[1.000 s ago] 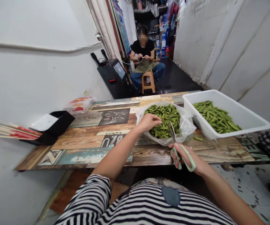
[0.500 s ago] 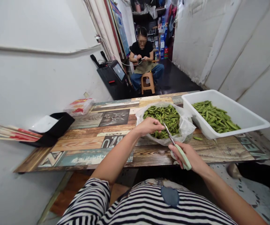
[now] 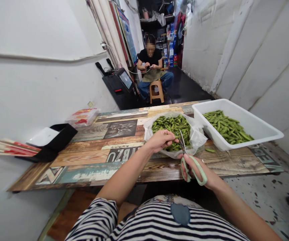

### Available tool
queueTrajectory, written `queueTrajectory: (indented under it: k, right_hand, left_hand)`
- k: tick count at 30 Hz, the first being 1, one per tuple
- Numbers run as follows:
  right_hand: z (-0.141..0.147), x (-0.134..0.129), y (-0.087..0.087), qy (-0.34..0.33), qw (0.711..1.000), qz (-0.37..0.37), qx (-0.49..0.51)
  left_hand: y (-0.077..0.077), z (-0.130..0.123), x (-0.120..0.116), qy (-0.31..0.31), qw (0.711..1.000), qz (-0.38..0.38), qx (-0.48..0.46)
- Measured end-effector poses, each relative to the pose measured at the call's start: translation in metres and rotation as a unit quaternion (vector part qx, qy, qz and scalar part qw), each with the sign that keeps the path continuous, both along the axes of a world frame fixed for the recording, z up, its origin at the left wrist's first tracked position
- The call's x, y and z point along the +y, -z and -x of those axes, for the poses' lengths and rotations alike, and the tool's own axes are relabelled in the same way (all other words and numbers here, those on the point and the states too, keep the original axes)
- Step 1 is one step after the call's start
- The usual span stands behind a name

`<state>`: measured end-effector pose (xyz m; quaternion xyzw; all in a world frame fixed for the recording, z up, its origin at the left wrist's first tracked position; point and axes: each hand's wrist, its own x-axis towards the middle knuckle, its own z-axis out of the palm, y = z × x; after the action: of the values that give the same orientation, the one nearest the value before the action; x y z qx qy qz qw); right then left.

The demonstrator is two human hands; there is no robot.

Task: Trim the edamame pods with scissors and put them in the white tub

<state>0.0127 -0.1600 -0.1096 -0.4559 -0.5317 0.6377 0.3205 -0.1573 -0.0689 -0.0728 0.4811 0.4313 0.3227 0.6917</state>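
My left hand [image 3: 161,140] is pinched shut over the bag, on what looks like an edamame pod mostly hidden by the fingers. In my right hand [image 3: 197,169] is a pair of scissors [image 3: 201,169] with pale green handles. Their blades stand apart, pointing up and away close to my left fingertips. Beneath both hands, a whitish plastic bag [image 3: 197,134] lies spread open, full of green edamame pods [image 3: 171,122]. To its right stands a white plastic tub [image 3: 265,135] with more edamame pods [image 3: 226,127] heaped in it.
One loose pod [image 3: 209,150] lies on the wood-patterned table [image 3: 84,170] between bag and tub. At the left are a black holder [image 3: 64,135] with wrapped chopsticks [image 3: 14,149] and a plastic packet [image 3: 81,117]. Beyond the table, a person [image 3: 151,60] sits near a black machine [image 3: 120,87].
The scissors have opened, their blades and handles now spread apart. My left hand keeps its pinch beside the blades. The whole view has shifted slightly.
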Motion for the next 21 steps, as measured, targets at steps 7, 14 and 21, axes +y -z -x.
queueTrajectory:
  k: [7, 14, 21]
  right_hand:
    - [0.007, 0.003, 0.002, 0.064, 0.996, 0.051, -0.034]
    - [-0.007, 0.003, 0.001, 0.088, 0.995, 0.048, 0.023]
    - [-0.011, -0.002, 0.0, 0.068, 0.997, 0.042, -0.004]
  left_hand:
    - [0.003, 0.0, -0.006, 0.009, 0.999, -0.033, 0.006]
    - [0.006, 0.017, 0.021, -0.06, 0.998, -0.033, 0.003]
    - [0.027, 0.002, 0.025, 0.005, 0.854, -0.317, 0.411]
